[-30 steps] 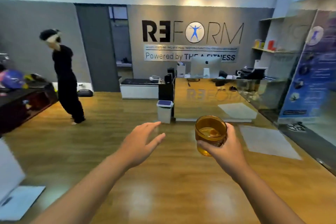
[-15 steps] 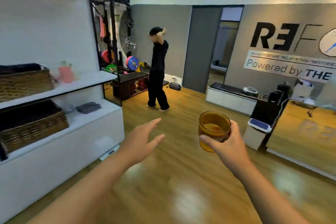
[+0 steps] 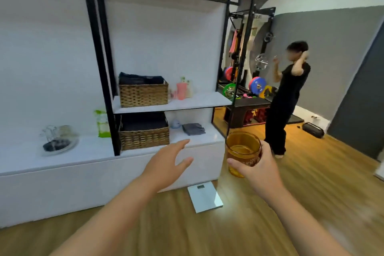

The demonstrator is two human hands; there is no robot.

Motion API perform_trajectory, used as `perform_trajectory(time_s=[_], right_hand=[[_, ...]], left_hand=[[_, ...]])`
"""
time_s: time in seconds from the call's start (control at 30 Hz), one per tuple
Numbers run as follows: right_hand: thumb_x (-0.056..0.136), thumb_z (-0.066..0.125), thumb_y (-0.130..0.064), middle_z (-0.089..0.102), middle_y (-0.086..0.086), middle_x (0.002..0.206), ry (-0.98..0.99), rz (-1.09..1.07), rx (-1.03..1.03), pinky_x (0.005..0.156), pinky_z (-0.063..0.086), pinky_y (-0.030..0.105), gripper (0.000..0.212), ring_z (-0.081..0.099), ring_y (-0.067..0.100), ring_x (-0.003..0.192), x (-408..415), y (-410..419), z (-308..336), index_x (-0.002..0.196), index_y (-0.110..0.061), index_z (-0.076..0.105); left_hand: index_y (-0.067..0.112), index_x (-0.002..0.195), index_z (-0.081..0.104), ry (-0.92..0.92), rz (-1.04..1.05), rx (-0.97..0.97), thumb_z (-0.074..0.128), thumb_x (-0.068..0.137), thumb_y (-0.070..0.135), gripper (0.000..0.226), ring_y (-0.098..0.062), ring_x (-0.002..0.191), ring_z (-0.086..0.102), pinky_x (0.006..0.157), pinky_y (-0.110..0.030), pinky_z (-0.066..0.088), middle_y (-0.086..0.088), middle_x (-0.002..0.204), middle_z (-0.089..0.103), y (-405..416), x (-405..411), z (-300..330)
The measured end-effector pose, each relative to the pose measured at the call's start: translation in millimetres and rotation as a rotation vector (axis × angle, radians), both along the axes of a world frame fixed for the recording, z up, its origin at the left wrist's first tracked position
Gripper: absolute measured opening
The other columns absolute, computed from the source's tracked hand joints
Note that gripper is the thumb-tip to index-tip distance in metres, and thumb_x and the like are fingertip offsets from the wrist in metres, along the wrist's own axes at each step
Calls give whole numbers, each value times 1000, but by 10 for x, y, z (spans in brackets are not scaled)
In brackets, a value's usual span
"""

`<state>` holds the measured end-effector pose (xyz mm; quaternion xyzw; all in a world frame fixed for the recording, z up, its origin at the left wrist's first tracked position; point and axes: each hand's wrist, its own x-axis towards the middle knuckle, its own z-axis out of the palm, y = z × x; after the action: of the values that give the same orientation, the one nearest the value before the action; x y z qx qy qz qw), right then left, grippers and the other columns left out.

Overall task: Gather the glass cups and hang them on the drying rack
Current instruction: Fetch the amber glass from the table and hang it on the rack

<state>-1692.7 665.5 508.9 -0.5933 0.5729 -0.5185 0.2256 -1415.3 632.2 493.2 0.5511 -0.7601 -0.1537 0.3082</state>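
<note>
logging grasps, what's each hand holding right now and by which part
Right hand grips the amber glass cup round its side wall, below the rim. Left hand holds nothing.

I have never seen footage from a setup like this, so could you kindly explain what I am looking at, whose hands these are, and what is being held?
There is no machine here: a person wears a wide-angle camera on the head, so the single picture looks forward and down at their own arms. The right hand grips an amber glass cup. The left hand is open, fingers spread, holding nothing. Ahead stands a white shelving unit with a black frame holding two woven wicker baskets. On its low white counter sits a blurred clear glass rack on a dish. A white bathroom scale lies on the wooden floor, and another person in black stands behind.
</note>
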Motion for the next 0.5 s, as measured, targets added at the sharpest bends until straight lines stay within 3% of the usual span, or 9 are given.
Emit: perform_trajectory(time_s=[0.2,0.37,0.5], right_hand=[[56,96,-56,56,-22,119,18,203,6,76,44,16,96,58,0,105,437,-1133,-41,134,-39,43],[53,89,-67,53,-31,118,20,392,42,75,46,14,93,58,-3,105,1190,-1741,-197,129,-54,38],[58,96,-61,56,-32,115,6,505,63,72,46,12,82,55,-21,101,1955,-2211,-285,116,-69,40]], left_hand=[[41,156,35,23,222,18,52,99,59,62,-7,140,42,113,-34,39,15,153,48,-350,460,-106],[44,155,34,49,378,56,53,99,57,61,-5,138,45,110,-32,40,15,150,51,-549,1099,-229],[45,155,32,89,478,66,55,99,55,62,-3,131,49,106,-31,45,17,147,51,-848,1708,-336]])
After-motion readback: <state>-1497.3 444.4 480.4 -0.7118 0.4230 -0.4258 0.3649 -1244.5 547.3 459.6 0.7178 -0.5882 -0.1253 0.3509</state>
